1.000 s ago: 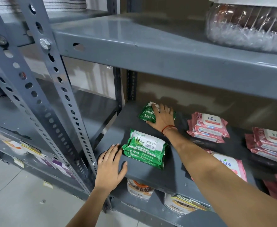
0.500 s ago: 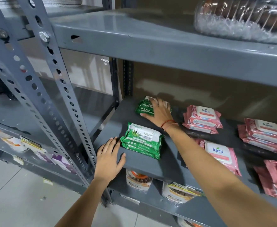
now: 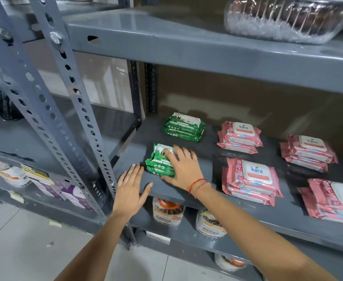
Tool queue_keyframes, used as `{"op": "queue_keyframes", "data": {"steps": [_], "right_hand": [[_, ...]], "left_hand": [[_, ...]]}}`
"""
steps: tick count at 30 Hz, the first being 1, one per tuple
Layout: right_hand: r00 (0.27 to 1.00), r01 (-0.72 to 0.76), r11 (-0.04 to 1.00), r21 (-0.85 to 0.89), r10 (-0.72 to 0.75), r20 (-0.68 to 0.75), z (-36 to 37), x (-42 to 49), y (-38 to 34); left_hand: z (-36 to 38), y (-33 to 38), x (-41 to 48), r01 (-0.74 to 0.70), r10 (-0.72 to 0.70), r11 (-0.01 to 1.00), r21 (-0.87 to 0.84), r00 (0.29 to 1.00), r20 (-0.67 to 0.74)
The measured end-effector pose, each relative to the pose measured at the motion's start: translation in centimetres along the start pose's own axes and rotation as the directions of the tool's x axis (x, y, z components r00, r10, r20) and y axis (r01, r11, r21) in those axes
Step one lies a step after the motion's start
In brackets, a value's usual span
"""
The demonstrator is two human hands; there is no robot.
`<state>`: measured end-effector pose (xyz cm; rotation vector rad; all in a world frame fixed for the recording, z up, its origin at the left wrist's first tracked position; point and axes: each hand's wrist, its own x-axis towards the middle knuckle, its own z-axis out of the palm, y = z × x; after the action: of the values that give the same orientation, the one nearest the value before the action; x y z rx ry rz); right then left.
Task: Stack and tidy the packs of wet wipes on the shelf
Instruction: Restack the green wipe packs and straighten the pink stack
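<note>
On the grey metal shelf (image 3: 203,157) a stack of green wet wipe packs (image 3: 183,126) lies at the back left. A second green stack (image 3: 159,161) sits near the front edge. My right hand (image 3: 183,169) rests flat on top of that front stack, fingers spread, covering its right half. Just left of the stack, my left hand (image 3: 131,189) lies palm down on the shelf's front edge, holding nothing. Stacks of pink Kara wipe packs fill the right side: a back one (image 3: 239,136), a front one (image 3: 251,181), a far right back one (image 3: 308,153) and a far right front one (image 3: 337,201).
A perforated grey upright post (image 3: 73,110) stands left of my left hand. The shelf above (image 3: 187,49) carries a clear plastic-wrapped bundle (image 3: 284,17). Jars (image 3: 167,211) sit on the shelf below. Tiled floor lies at the bottom left.
My right hand left the back green stack and came forward onto the front green stack. The left hand stayed on the shelf edge.
</note>
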<state>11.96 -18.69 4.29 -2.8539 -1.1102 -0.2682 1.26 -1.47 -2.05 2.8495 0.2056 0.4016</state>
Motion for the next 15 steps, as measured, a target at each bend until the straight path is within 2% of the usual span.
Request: {"op": "queue_keyframes", "data": {"steps": [6, 12, 15], "right_hand": [[0.995, 0.027, 1.000, -0.012, -0.028, -0.091, 0.3, 0.2, 0.4], [0.998, 0.045, 0.999, -0.015, -0.046, -0.031, 0.2, 0.3, 0.5], [0.998, 0.032, 0.999, -0.002, -0.032, -0.057, 0.0, -0.3, 0.5]], "left_hand": [[0.0, 0.0, -0.1, -0.012, 0.012, 1.000, 0.010, 1.000, -0.001], [0.2, -0.5, -0.3, -0.028, 0.028, 0.999, 0.024, 1.000, 0.006], [0.2, 0.4, -1.4, 0.016, -0.016, 1.000, 0.006, 0.999, -0.040]]}}
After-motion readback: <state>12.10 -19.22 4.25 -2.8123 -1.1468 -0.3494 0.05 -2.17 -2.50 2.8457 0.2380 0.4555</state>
